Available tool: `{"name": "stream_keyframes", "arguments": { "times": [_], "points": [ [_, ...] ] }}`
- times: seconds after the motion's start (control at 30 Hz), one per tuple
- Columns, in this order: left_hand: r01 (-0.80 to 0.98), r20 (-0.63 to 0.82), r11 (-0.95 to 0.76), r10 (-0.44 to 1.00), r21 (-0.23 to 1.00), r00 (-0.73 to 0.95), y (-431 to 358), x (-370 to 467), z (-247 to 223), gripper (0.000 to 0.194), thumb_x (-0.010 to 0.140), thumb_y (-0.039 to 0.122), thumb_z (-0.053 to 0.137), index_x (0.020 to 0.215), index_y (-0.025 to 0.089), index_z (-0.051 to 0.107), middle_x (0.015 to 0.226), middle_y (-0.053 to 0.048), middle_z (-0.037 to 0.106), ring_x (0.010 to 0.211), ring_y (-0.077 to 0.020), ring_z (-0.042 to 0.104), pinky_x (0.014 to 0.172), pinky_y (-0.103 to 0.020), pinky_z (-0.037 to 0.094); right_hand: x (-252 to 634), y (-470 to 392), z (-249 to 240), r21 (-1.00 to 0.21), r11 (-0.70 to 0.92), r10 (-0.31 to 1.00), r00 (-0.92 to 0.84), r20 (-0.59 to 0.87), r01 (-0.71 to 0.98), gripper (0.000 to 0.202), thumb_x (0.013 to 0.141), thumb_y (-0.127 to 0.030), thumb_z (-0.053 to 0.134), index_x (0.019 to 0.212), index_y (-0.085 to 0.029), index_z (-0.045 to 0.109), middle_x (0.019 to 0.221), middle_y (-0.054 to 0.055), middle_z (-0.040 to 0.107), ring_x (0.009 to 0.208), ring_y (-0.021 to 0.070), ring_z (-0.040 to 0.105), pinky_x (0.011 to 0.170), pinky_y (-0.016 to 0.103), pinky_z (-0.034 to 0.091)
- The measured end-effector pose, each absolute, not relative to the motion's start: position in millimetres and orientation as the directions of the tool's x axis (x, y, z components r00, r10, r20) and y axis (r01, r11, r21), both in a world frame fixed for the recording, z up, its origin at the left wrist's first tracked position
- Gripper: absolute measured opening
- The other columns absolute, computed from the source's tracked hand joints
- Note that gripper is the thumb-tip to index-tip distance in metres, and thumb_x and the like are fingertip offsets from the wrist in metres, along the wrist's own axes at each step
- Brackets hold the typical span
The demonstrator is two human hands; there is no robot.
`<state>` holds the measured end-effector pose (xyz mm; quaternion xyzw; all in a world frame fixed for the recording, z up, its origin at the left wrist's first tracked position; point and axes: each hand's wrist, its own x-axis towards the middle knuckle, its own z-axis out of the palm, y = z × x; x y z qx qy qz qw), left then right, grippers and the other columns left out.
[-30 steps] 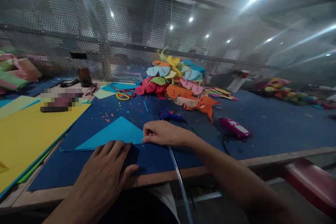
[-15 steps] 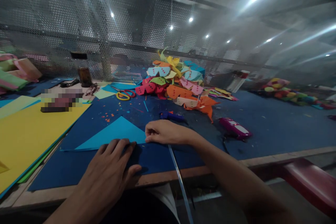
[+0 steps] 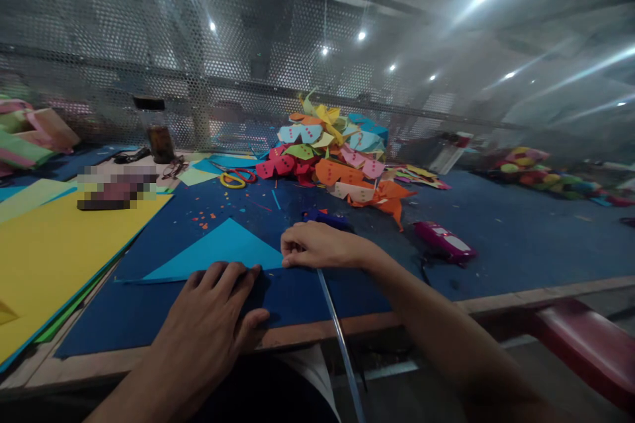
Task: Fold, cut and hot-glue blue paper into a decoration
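Observation:
A blue sheet of paper (image 3: 223, 251), folded into a triangle, lies on the dark blue mat in front of me. My left hand (image 3: 218, 304) rests flat with its fingertips on the paper's near edge, thumb spread to the side. At the right corner of the triangle, my right hand (image 3: 322, 246) has its fingers curled and pressed down on the paper's edge. Just behind that hand lies a blue glue gun (image 3: 327, 218), partly covered by it. A clear glue stick or rod (image 3: 340, 337) runs from under the right hand over the table's front edge.
Yellow sheets (image 3: 74, 244) lie at left. Behind stand a jar (image 3: 159, 135) and a heap of coloured paper masks (image 3: 337, 158); yellow-and-red-handled scissors (image 3: 233, 178) lie nearby. A purple device (image 3: 443, 242) is at right. A red stool (image 3: 590, 344) stands beside the table.
My right hand has slid slightly to the right along the paper's edge, to the corner. My left hand stays almost in place.

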<state>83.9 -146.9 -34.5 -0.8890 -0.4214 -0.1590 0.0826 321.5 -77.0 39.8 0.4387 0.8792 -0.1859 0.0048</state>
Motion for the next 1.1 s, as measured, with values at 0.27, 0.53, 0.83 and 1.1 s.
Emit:
{"name": "stream_keyframes", "arguments": {
  "times": [0.27, 0.53, 0.83, 1.1],
  "points": [
    [0.775, 0.355, -0.632, 0.720, -0.020, 0.596, -146.5, 84.0, -33.6, 0.043, 0.100, 0.045, 0.049, 0.137, 0.024, 0.061, 0.123, -0.011, 0.068, 0.105, -0.0308, 0.059, 0.083, -0.045, 0.045, 329.6, -72.3, 38.1, -0.356, 0.608, 0.714, -0.685, -0.146, 0.709, 0.008, 0.087, -0.023, 0.074, 0.087, -0.016, 0.071, 0.087, 0.002, 0.071, 0.085, 0.0160, 0.061, 0.071, 0.024, 0.040],
    [0.769, 0.370, -0.640, 0.710, -0.015, 0.599, -146.9, 82.3, -36.5, 0.045, 0.101, 0.049, 0.046, 0.136, 0.025, 0.061, 0.123, -0.010, 0.068, 0.105, -0.0297, 0.058, 0.084, -0.044, 0.045, 339.4, -69.1, 42.0, -0.391, 0.636, 0.661, -0.731, -0.170, 0.665, 0.008, 0.089, -0.017, 0.072, 0.097, -0.017, 0.073, 0.095, 0.004, 0.073, 0.095, 0.0186, 0.061, 0.085, 0.029, 0.042],
    [0.774, 0.389, -0.632, 0.708, -0.025, 0.590, -146.2, 82.8, -37.7, 0.045, 0.100, 0.048, 0.048, 0.136, 0.025, 0.061, 0.122, -0.010, 0.068, 0.105, -0.0307, 0.058, 0.084, -0.044, 0.044, 346.6, -64.4, 42.9, -0.408, 0.678, 0.610, -0.778, -0.152, 0.611, 0.016, 0.086, -0.007, 0.067, 0.098, -0.016, 0.074, 0.094, 0.003, 0.074, 0.091, 0.0173, 0.062, 0.091, 0.032, 0.041],
    [0.773, 0.380, -0.634, 0.711, -0.021, 0.592, -146.8, 82.9, -36.9, 0.044, 0.100, 0.045, 0.051, 0.136, 0.024, 0.062, 0.122, -0.011, 0.067, 0.105, -0.0313, 0.057, 0.083, -0.045, 0.044, 341.0, -64.8, 39.0, -0.401, 0.647, 0.647, -0.745, -0.162, 0.648, 0.013, 0.092, -0.028, 0.069, 0.093, -0.015, 0.072, 0.092, 0.004, 0.072, 0.093, 0.0185, 0.060, 0.081, 0.028, 0.042]
  ]
}}
